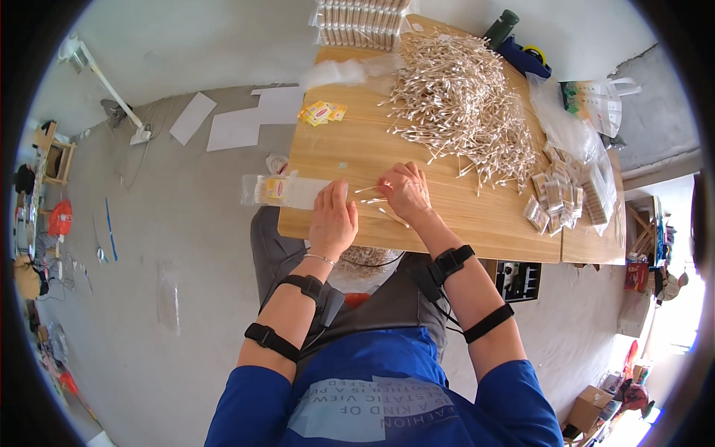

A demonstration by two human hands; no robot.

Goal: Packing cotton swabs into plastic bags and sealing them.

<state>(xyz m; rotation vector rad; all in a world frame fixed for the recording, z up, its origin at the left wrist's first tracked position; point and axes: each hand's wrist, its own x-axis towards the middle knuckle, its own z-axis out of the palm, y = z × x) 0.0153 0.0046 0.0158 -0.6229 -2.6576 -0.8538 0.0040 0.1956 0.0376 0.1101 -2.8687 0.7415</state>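
From midway between the two hands, a packet of cotton swabs [262,191] with a yellow card showing in it lies at nine o'clock, jutting past the table's [417,238] edge, with clear plastic [304,194] reaching from it toward the left hand [333,217]. That hand is laid palm down with its fingers together at the plastic's near end; whether anything is gripped under it cannot be told. The right hand [407,192] is closed in a pinch, and a few loose swabs [366,189] are held by it, pointing to nine o'clock; their exact count cannot be made out. One more stray swab [395,217] lies just below it, toward seven o'clock. Bagging appears well under way but far from finished: small filled packets [553,192] have been gathered at three o'clock, and a layered stack of packed swabs [359,26] is seen at twelve. The larger share seems to be left, since a broad heap of unbagged swabs [462,97] is spread between one and two o'clock. Loose yellow cards [322,112], apparently unused, are scattered at eleven o'clock, and crumpled clear film [339,74] is set beyond them, just short of twelve.
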